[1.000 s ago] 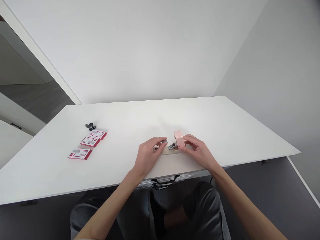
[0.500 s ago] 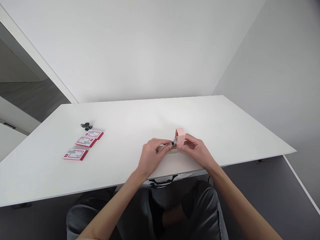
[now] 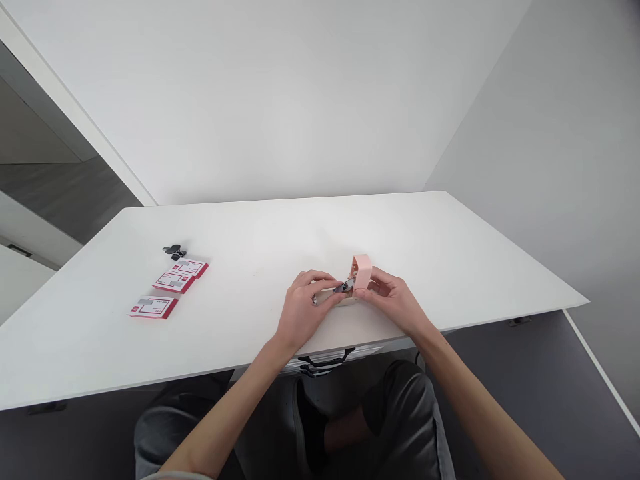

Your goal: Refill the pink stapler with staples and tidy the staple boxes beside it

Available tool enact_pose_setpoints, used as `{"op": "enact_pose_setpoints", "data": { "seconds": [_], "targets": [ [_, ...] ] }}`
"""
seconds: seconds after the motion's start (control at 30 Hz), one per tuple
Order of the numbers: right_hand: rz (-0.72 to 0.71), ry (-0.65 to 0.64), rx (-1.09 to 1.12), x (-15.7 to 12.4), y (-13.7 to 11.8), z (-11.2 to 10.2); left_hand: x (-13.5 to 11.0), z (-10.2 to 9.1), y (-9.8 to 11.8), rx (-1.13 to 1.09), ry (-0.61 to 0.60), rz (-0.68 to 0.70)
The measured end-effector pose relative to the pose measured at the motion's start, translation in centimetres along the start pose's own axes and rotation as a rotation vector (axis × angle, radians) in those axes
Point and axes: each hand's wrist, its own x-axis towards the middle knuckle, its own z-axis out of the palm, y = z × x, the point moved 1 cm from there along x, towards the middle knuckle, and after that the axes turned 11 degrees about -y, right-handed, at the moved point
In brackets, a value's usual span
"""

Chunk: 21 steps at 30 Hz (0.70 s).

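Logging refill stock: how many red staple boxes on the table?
3. Far box beside the black clip; middle box against it; near box apart, toward the table edge. None looks hidden.

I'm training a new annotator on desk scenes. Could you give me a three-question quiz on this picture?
1. True or false: the pink stapler is hinged open, its top raised.
2. How many red staple boxes lie on the white table? A two, B three, C five.
3. Which hand grips the stapler's raised pink top?
Key: 1 true; 2 B; 3 the right hand.
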Motion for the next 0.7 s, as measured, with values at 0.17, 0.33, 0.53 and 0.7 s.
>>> {"op": "enact_pose_setpoints", "data": {
  "seconds": [0.17, 0.33, 0.53, 0.7],
  "targets": [
    [-0.014, 0.016, -0.011, 0.0, 0.0, 0.1, -0.2, 0.0, 0.2, 0.035, -0.035, -0.008],
    [-0.021, 0.031, -0.034, 0.0, 0.2, 0.2, -0.6, 0.0, 0.7, 0.125, -0.049, 0.008],
    [-0.078, 0.018, -0.133, 0.1, 0.0, 0.3, -1.3, -0.4, 0.9, 0.141, -0.05, 0.006],
    [-0.097, -0.012, -0.341, 0.3, -0.6, 0.9, -2.3, -1.6, 0.5, 0.187, -0.074, -0.008]
  ]
}}
